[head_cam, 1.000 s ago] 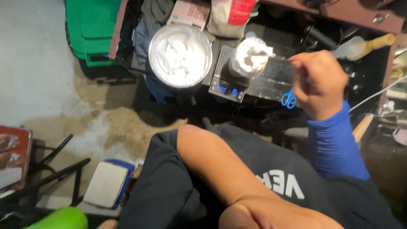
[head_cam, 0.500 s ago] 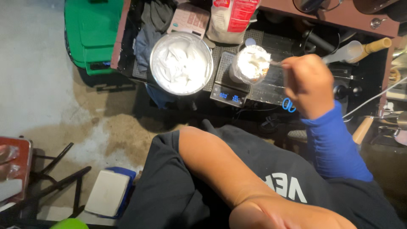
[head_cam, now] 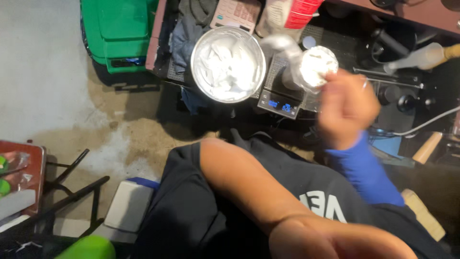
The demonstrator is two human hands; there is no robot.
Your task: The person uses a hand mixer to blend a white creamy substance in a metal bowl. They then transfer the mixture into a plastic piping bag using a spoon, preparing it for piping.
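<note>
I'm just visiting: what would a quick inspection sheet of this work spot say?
Surface: dark crowded bench, little of it bare.
Job's things: metal bowl of white paste; small cup of white paste on a digital scale.
Clutter: calculator, squeeze bottle, dark cloth.
Hands: right hand blurred beside the cup, grip unclear; left hand at the lower edge, shown only in part.
Cables: white cable at right.
Surroundings: green bin, concrete floor.
</note>
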